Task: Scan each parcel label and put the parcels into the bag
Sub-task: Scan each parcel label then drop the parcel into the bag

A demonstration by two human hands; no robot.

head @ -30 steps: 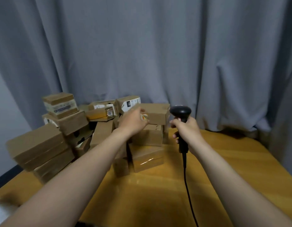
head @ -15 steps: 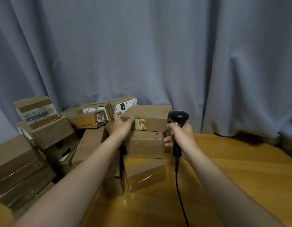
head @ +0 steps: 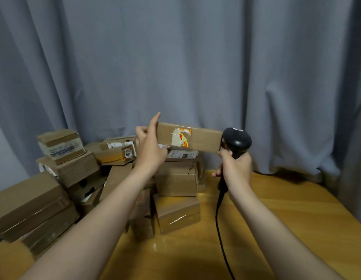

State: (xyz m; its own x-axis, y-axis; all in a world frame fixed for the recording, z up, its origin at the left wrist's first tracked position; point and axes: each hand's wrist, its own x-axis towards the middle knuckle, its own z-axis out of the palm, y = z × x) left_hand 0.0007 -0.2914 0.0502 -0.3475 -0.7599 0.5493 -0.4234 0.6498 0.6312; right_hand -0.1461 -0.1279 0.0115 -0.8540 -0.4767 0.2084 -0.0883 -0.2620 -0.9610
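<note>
My left hand (head: 150, 145) grips the left end of a brown cardboard parcel (head: 197, 138) and holds it up above the pile, its side with a torn white, red and yellow sticker facing me. My right hand (head: 235, 166) grips the handle of a black barcode scanner (head: 237, 140), whose head sits right beside the parcel's right end. The scanner's black cable (head: 220, 229) trails down over the wooden table (head: 287, 219). No bag is in view.
A heap of several taped cardboard parcels (head: 175, 180) fills the table's left and middle, some with white labels (head: 181, 154). Larger boxes (head: 28, 205) are stacked at the far left. A grey curtain (head: 195, 57) hangs close behind the table.
My left hand has lifted the top parcel off the stack and raised it. My right hand and scanner rose slightly beside it. A labelled box underneath is now uncovered.
</note>
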